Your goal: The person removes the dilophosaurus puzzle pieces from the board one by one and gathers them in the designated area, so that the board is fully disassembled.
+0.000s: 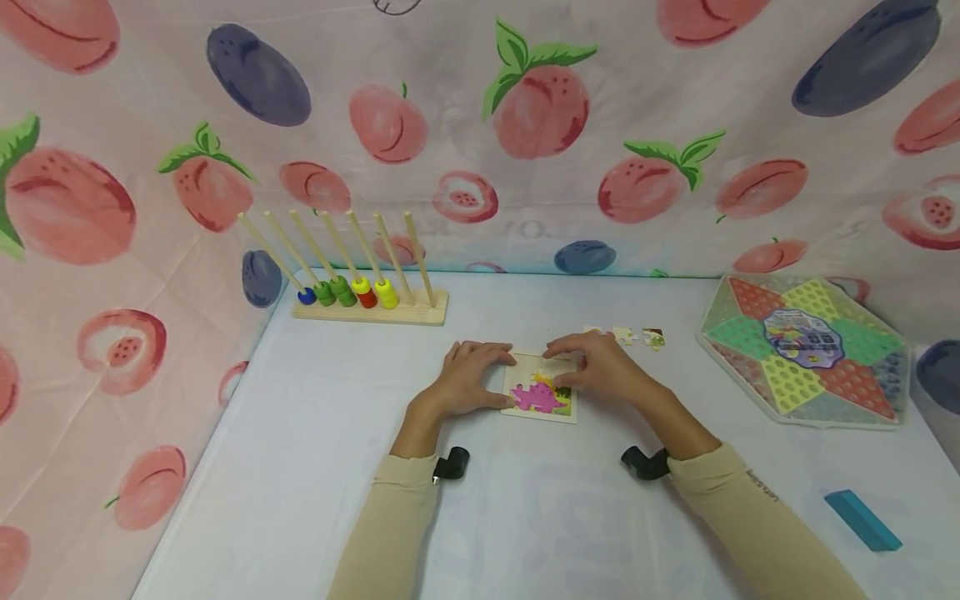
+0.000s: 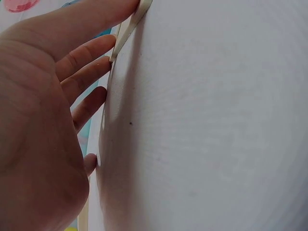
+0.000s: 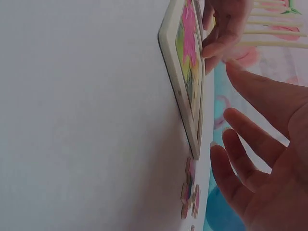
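A small square wooden jigsaw board (image 1: 539,416) lies on the white table, partly filled with a pink dinosaur picture. My left hand (image 1: 468,380) holds its left side, thumb at the near corner and index finger at the far one. Over the board's right side hovers my right hand (image 1: 603,367), thumb and index finger spread apart. In the right wrist view, that hand (image 3: 262,163) has nothing between its fingers. Loose jigsaw pieces (image 1: 624,335) lie just behind the right hand, one of them partly hidden by it; some pieces (image 3: 186,192) also show beyond the board's corner in the right wrist view.
At the back left stands a wooden peg rack (image 1: 375,312) with coloured rings on some pegs. A hexagonal star-patterned game board (image 1: 795,383) lies at the right, with a blue block (image 1: 862,521) nearer the front. Behind the table hangs a fruit-print cloth (image 1: 465,100).
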Tool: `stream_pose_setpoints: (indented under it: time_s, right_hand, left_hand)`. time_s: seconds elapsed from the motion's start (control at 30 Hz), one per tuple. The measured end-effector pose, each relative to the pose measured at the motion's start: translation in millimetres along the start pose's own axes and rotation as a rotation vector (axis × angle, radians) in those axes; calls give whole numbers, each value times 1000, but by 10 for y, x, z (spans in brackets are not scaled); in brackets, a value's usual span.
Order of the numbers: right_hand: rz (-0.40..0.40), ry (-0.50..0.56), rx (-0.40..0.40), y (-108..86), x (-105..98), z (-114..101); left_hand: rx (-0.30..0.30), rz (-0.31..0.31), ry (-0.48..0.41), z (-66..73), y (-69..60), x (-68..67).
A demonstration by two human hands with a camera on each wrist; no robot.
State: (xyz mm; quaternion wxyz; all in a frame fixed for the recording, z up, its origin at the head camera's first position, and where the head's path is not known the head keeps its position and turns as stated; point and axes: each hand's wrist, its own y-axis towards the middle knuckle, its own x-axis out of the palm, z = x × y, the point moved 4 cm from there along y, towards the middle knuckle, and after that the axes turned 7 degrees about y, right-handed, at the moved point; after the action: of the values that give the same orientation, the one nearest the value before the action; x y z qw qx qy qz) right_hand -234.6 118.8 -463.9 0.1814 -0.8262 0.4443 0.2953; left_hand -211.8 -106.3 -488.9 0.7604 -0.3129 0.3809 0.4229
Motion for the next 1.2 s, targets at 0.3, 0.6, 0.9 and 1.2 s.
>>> stream_pose_setpoints:
  time_s: [0.3,0.6,0.9,1.2]
  right_hand:
    - [-100,20,0,16,167,-14]
    - [-130,-2,72,-16,243,-7]
    - [-87,-22,43,-38,258,-54]
    - [-79,-10,73,4,282,-88]
  left_hand:
    - [-4,11,-11,9,-5,2]
    - [4,7,-7,4,-15,5]
    - [1,20,-7,-9,0,12]
    - [8,32,-31,3,-9,11]
